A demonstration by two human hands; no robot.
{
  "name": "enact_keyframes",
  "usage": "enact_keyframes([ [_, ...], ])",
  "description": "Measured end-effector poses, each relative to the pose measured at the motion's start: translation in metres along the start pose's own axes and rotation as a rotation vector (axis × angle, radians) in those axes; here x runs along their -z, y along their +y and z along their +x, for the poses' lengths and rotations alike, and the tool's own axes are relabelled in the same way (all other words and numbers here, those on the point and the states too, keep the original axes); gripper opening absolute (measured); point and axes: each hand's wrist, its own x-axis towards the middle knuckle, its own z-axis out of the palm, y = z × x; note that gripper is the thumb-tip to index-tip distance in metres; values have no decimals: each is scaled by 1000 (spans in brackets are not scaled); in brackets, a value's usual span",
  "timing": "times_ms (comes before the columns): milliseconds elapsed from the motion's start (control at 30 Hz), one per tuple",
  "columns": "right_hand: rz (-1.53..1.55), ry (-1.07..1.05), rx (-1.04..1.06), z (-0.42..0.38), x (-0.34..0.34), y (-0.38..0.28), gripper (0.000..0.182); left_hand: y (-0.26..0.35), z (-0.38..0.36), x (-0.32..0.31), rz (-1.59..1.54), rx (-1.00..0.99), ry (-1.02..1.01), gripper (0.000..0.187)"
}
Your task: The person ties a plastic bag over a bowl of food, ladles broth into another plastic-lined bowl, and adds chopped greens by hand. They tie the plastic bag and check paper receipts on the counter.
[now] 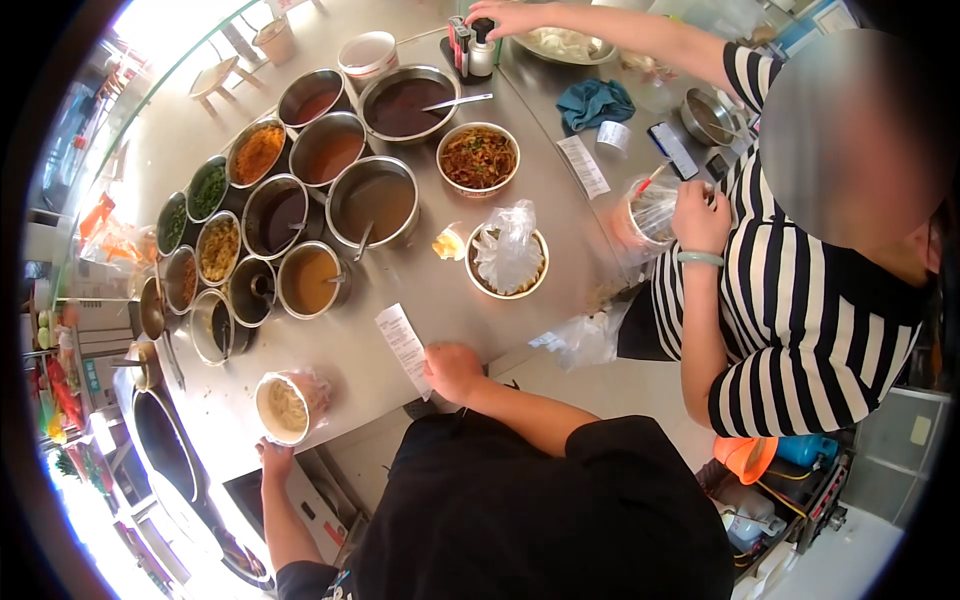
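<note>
My left hand [274,458] is at the table's front edge, just below a white paper bowl [288,408] of pale food with clear plastic around it. Its fingers look curled, but I cannot make out what they grip or whether they touch the bowl. My right hand [454,372] is closed at the lower end of a printed receipt [402,348], which lies on the steel table [400,282]. Beyond it stand a bowl with a crumpled clear plastic bag [506,255] on top and a bowl of brown shredded food [479,160].
Several steel pots of sauces [372,200] and toppings [218,248] crowd the left side. To the right, a co-worker in a striped shirt [790,290] holds a plastic-wrapped bowl [648,215] and reaches toward a condiment bottle [482,50]. A blue cloth [594,102] and phone [672,150] lie nearby.
</note>
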Motion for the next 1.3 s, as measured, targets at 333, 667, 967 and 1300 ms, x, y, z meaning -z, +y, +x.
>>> enact_keyframes([
  [333,-30,-17,-19,0,4,-4,11,2,1,2,-8,-44,-23,86],
  [667,13,85,60,-2,-3,1,14,11,-4,8,-6,-37,-37,83],
  [967,-26,82,17,-3,-6,1,10,-1,4,-4,55,-60,16,83],
  [1300,-109,133,103,-3,-7,3,15,22,-14,7,-84,70,44,80],
])
